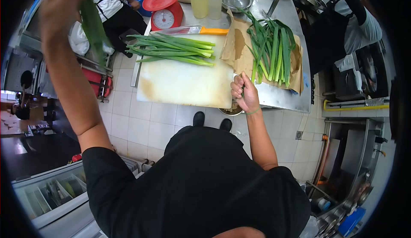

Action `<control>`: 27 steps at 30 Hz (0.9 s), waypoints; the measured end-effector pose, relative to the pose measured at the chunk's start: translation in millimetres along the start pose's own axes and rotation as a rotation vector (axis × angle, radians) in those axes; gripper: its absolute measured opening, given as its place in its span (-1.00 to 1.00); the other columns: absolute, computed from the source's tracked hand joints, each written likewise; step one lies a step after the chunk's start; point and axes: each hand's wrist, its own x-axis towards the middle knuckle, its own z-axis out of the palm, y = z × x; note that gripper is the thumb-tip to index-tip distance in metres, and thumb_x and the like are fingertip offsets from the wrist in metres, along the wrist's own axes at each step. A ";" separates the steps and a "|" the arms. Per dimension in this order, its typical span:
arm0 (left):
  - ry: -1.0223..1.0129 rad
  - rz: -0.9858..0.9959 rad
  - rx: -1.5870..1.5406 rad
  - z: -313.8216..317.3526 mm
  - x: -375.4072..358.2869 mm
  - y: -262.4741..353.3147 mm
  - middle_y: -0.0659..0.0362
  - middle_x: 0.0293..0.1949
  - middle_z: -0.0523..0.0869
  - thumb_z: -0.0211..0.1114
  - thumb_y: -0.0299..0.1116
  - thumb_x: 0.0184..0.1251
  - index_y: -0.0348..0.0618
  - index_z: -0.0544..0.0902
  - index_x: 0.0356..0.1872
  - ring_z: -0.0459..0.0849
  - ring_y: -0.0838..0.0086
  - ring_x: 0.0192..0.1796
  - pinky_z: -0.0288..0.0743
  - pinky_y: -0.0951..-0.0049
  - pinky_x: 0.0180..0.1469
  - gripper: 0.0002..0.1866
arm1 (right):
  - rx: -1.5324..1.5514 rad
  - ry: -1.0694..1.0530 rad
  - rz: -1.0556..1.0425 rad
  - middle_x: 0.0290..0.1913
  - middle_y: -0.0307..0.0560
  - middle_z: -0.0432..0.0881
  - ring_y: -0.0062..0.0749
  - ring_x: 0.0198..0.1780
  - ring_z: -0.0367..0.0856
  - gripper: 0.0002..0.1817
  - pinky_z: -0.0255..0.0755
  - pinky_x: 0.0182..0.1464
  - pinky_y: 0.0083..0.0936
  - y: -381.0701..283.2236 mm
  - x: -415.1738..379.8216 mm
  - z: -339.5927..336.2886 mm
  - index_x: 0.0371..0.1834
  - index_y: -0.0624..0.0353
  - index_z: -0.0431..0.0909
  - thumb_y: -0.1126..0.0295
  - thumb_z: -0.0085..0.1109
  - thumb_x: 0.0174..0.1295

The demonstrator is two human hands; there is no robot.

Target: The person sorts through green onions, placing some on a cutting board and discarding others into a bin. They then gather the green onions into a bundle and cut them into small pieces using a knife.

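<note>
My left hand point(64, 4) is raised high at the upper left, blurred and partly cut off by the frame. From its closed fingers hangs a long green onion leaf point(93, 28). My right hand point(245, 93) is closed by the near right corner of the white cutting board point(184, 83). A bit of green shows in that fist, too small to name. A bunch of green onions point(175, 49) lies across the board's far half. More green onions point(276, 51) rest on brown paper point(236, 41) to the right. Behind the board's bunch lies a knife with an orange handle point(214, 31).
A red kitchen scale point(165, 13) stands behind the board, beside squeeze bottles point(198, 0) and metal bowls point(236, 0). Below the table edge sits a bowl point(231, 109). Other people point(113, 6) stand at the far left and at the right point(346, 28).
</note>
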 end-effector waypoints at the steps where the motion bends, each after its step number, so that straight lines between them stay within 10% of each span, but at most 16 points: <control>1: 0.006 0.319 0.131 25.4 1.1 -2.3 0.23 -0.43 0.55 0.10 -0.47 0.43 -0.12 0.54 -0.26 0.51 0.58 -0.54 0.44 0.57 -0.50 -0.94 | -0.032 0.000 -0.033 -0.53 -0.39 0.21 -0.72 -0.56 0.18 -0.66 0.11 -0.59 -0.72 -1.8 -0.1 -3.1 -0.46 0.03 0.28 0.19 -0.11 0.53; 2: -0.384 -0.181 0.224 -45.4 -20.2 3.2 0.00 0.10 0.67 0.20 -0.49 0.31 -0.12 0.43 0.30 0.62 0.25 0.17 0.47 0.20 0.19 -0.50 | -0.085 0.020 -0.043 -0.52 -0.38 0.24 -0.71 -0.55 0.18 -0.68 0.11 -0.57 -0.73 -6.1 0.4 -0.5 -0.44 0.05 0.32 0.21 -0.10 0.53; 4: -0.416 -0.227 -0.325 55.9 -31.7 4.9 -0.06 0.04 0.65 0.18 -0.47 0.33 -0.18 0.48 0.18 0.66 0.03 0.03 0.53 0.18 0.08 -0.62 | -0.136 0.023 -0.042 -0.52 -0.38 0.25 -0.71 -0.55 0.18 -0.70 0.11 -0.56 -0.74 -13.0 -0.3 7.5 -0.40 0.08 0.36 0.22 -0.09 0.52; 10: -0.712 -0.205 -0.184 197.1 -88.9 1.4 -0.05 -0.08 0.62 0.21 -0.51 0.19 -0.19 0.47 -0.01 0.64 0.02 -0.01 0.53 0.08 0.01 -0.68 | -0.448 0.013 0.039 -0.52 -0.43 0.26 -0.77 -0.54 0.18 -0.79 0.08 -0.52 -0.77 -15.9 11.3 20.3 -0.13 0.22 0.50 0.29 -0.01 0.49; 15: -0.705 -0.265 -0.190 219.9 -92.8 4.4 -0.03 -0.16 0.63 0.23 -0.14 0.35 -0.20 0.49 -0.05 0.65 0.07 -0.02 0.55 0.11 -0.04 -0.65 | -0.656 0.152 0.063 -0.54 -0.49 0.20 -0.82 -0.54 0.12 -0.76 0.05 -0.52 -0.78 6.3 40.7 26.6 -0.01 0.27 0.55 0.35 -0.01 0.46; 17: -0.724 -0.277 -0.191 221.3 -91.4 7.2 -0.04 -0.14 0.60 0.21 -0.06 0.36 -0.20 0.49 -0.05 0.62 0.06 0.00 0.52 0.11 0.00 -0.60 | -0.742 0.177 0.038 -0.54 -0.33 0.39 -0.70 -0.51 0.33 -0.68 0.26 -0.47 -0.66 22.6 63.2 11.8 0.08 0.35 0.53 0.33 0.00 0.44; 20: -0.720 -0.281 -0.171 226.8 -96.7 10.0 -0.05 -0.13 0.57 0.20 0.03 0.37 -0.21 0.51 -0.05 0.59 0.05 0.01 0.49 0.12 0.02 -0.54 | -1.441 0.301 -0.434 -0.19 0.40 0.63 0.11 -0.08 0.66 -0.52 0.50 -0.02 -0.20 39.5 79.3 14.5 0.26 0.50 0.37 0.36 -0.03 0.38; 27: -0.529 -0.245 -0.102 234.6 -105.8 16.8 0.00 -0.20 0.52 0.23 0.03 0.33 -0.21 0.55 0.00 0.55 0.09 -0.09 0.47 0.17 -0.04 -0.52 | -1.521 0.429 -0.315 -0.24 0.41 0.61 0.21 -0.15 0.63 -0.49 0.49 -0.05 -0.12 57.9 104.3 32.9 0.30 0.51 0.32 0.43 -0.08 0.33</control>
